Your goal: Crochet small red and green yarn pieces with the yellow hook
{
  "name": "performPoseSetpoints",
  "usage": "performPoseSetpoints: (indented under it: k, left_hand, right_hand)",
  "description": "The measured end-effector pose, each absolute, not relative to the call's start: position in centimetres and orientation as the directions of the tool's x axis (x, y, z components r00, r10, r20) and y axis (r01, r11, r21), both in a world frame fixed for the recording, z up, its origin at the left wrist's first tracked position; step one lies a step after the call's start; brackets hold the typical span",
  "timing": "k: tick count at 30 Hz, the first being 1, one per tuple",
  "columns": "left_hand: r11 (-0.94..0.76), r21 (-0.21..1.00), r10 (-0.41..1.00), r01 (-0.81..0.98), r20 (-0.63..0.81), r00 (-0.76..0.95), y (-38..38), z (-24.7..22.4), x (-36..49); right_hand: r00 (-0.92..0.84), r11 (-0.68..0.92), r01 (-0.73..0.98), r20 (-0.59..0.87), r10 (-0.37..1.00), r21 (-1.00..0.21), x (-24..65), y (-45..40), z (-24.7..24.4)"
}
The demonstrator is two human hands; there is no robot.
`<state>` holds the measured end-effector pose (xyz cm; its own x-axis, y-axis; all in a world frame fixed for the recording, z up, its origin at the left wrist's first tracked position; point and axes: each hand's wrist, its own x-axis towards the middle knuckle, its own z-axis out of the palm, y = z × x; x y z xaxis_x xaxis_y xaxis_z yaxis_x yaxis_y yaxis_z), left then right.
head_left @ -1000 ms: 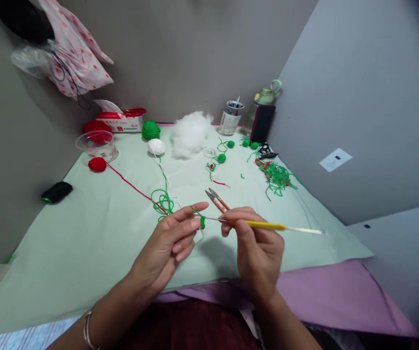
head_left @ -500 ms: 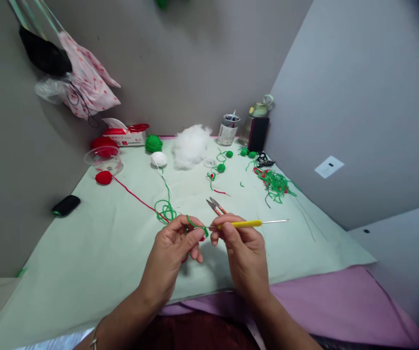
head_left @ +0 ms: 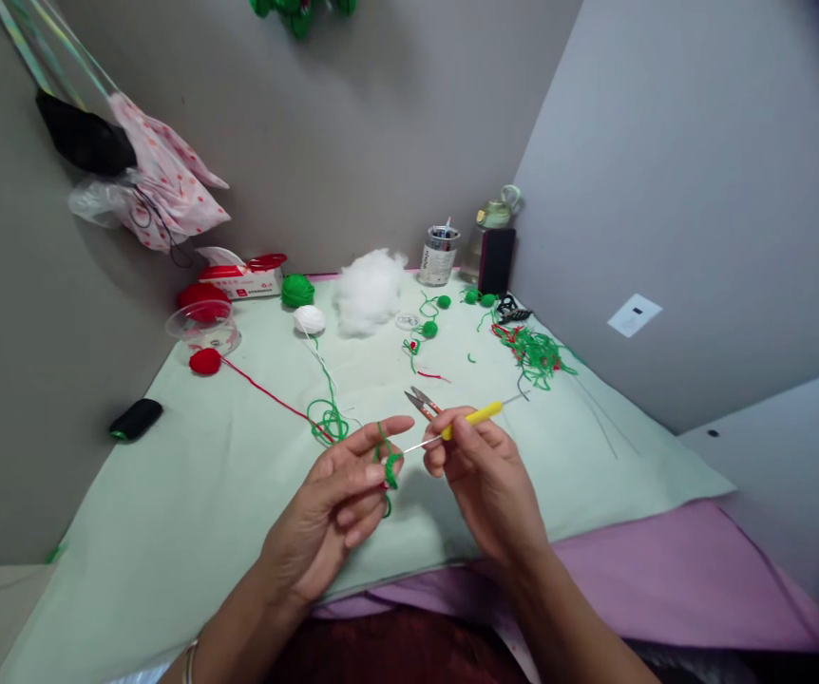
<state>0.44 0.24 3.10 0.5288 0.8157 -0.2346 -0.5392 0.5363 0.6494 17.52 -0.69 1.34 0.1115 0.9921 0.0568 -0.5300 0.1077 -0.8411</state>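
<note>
Currently, left hand (head_left: 338,489): your fingers pinch the small green crocheted piece (head_left: 391,471) above the pale green surface (head_left: 253,513), near its front edge.
Right hand (head_left: 487,465): your fingers grip the yellow-handled metal crochet hook (head_left: 482,415), tip at the piece.
Orange-handled snips (head_left: 424,404): just beyond your right fingers.

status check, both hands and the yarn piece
Left hand pinching green crochet piece. Right hand on yellow-handled hook, tip at piece. Snips just beyond right fingers.
</note>
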Motion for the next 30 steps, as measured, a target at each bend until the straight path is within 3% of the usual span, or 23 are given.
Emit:
performPoseSetpoints:
  k: [3, 6, 10, 13, 15, 17, 20, 23, 27, 30]
  left_hand:
    - [0.478, 0.713, 0.843, -0.513, -0.209, 0.495, 0.2, 2.8, 0.6]
    - [0.330, 0.838, 0.911, -0.435, -0.163, 0.378, 0.1, 2.2, 1.2]
    - [0.197, 0.906, 0.968, -0.374, -0.120, 0.219, 0.1, 1.6, 2.0]
    - [0.187, 0.886, 0.973, -0.424, -0.107, 0.205, 0.4, 1.6, 1.8]
    - [0.193, 0.852, 0.960, -0.487, -0.061, 0.272, 0.8, 1.8, 1.2]
    - [0.190, 0.821, 0.931, -0.538, 0.022, 0.364, 1.3, 1.9, 0.4]
    - [0.168, 0.822, 0.884, -0.544, 0.118, 0.452, 1.8, 1.8, -0.8]
    - [0.117, 0.860, 0.866, -0.496, 0.157, 0.476, 2.1, 1.5, -1.4]
    - [0.102, 0.893, 0.826, -0.438, 0.170, 0.538, 2.5, 0.8, -1.5]
    - [0.117, 0.879, 0.813, -0.463, 0.183, 0.553, 2.8, 0.8, -1.5]
  right_hand:
    - [0.060, 0.071, -0.544, 0.045, 0.997, -0.836, 17.6, -0.8, 1.5]
    - [0.096, 0.172, -0.460, 0.144, 0.985, -0.871, 17.0, -0.9, 1.2]
    - [0.194, 0.422, -0.086, 0.401, 0.895, -0.902, 16.1, -1.3, 0.9]
    - [0.126, 0.603, 0.171, 0.624, 0.771, -0.779, 15.9, -2.0, 1.1]
    - [0.041, 0.684, 0.205, 0.705, 0.708, -0.700, 16.0, -2.5, 1.3]
    - [-0.005, 0.691, 0.179, 0.702, 0.712, -0.700, 16.2, -2.8, 1.7]
    - [-0.044, 0.572, 0.083, 0.571, 0.820, -0.816, 16.4, -3.0, 2.3]
    - [-0.147, 0.485, 0.025, 0.477, 0.866, -0.874, 16.4, -2.9, 2.4]
    - [-0.167, 0.491, 0.015, 0.482, 0.860, -0.871, 16.3, -2.7, 2.2]
    - [-0.247, 0.379, -0.088, 0.389, 0.887, -0.921, 16.7, -2.5, 2.5]
